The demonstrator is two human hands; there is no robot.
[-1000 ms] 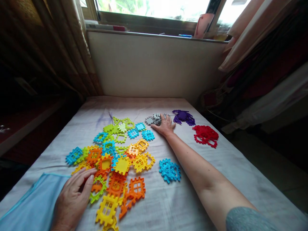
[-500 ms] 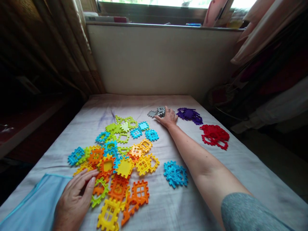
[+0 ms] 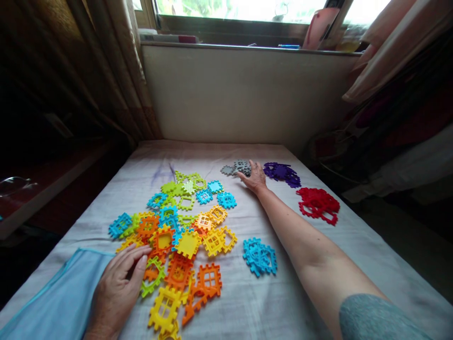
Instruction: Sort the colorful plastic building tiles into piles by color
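My right hand reaches far out, fingers spread, at the right edge of a pile of grey toothed plastic pieces. Near the front left, my left hand rests beside the mixed heap, its fingers curved near orange pieces and a green frame; whether it holds anything is hidden. Yellow pieces, green pieces and blue pieces also lie in that heap. A separate blue pile sits left of my right forearm.
A purple pile and a red pile lie on the right of the cloth-covered surface. A light blue cloth is at the front left. Behind stands a low wall below a window, with curtains at the left.
The whole view has shifted slightly, so things appear a little further right. My right hand has stayed by the grey pile, and my left hand has hardly moved against the heap.
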